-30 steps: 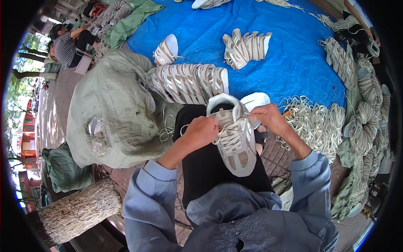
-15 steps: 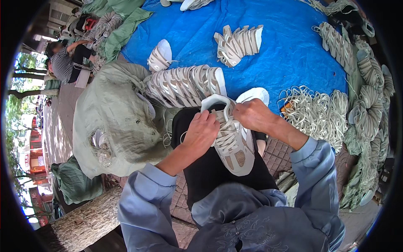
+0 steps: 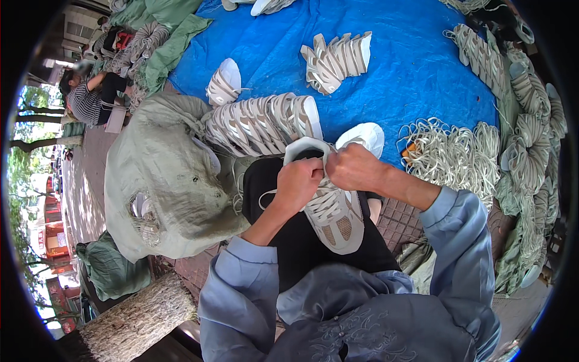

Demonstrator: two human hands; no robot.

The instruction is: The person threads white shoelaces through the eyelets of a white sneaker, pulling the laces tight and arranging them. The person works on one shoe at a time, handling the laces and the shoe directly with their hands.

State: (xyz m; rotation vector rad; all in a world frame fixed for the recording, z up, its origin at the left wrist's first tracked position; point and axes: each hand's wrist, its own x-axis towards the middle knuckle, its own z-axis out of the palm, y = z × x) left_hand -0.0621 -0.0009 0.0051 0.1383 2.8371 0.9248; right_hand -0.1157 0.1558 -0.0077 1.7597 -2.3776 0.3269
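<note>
A beige and white sneaker upper (image 3: pixel 341 228) lies across my black-clad lap, toe toward me, with pale laces criss-crossed down its front. My left hand (image 3: pixel 298 184) is closed at the top of the lacing, and a loop of shoelace (image 3: pixel 265 194) hangs out beside its wrist. My right hand (image 3: pixel 353 168) makes a fist close against it, at the other side of the collar. Both hands seem to grip the shoelace, though the fingers mostly hide it. Above them the padded collar (image 3: pixel 295 148) stands open.
Beyond my knees, a row of nested uppers (image 3: pixel 259 125) and a shorter stack (image 3: pixel 338 60) lie by a blue tarp (image 3: pixel 416 66). A heap of white laces (image 3: pixel 452 160) sits right. A pale sack (image 3: pixel 175 175) bulges left, near a log (image 3: pixel 139 317). Another person (image 3: pixel 90 99) sits far left.
My hands have come closer together over the collar, and their fingers have curled into tighter fists. The left forearm has shifted right; the upper stays on my lap.
</note>
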